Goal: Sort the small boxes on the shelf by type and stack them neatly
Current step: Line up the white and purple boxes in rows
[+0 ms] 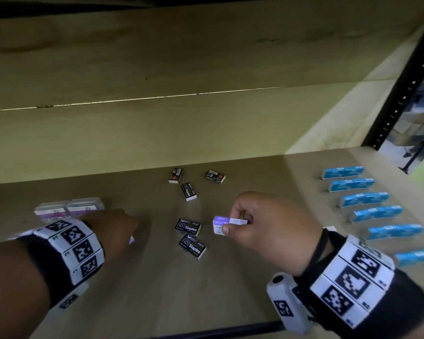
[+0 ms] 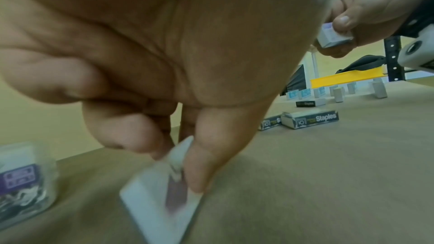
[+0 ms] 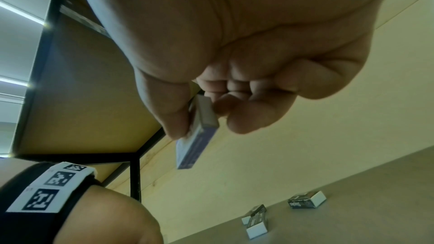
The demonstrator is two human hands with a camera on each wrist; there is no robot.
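Observation:
My right hand [image 1: 235, 222] pinches a small white and purple staple box [image 1: 227, 224] above the shelf [image 1: 267, 172], thumb on one side and fingers on the other; the right wrist view shows that box [image 3: 198, 136] hanging from my fingertips. My left hand [image 1: 130, 228] is low on the left and pinches another white and purple box [image 2: 162, 205], blurred, at the board. Two clear cases with purple labels [image 1: 69, 209] lie behind my left hand. Several black staple boxes [image 1: 187, 227] lie scattered in the middle. Blue boxes [image 1: 375, 212] stand in a row on the right.
The shelf has a pale back wall [image 1: 157, 133] and a black perforated upright [image 1: 399, 99] at the right. A black front rail [image 1: 206, 331] runs along the near edge. Bare board [image 1: 157, 289] lies near the front, between my arms.

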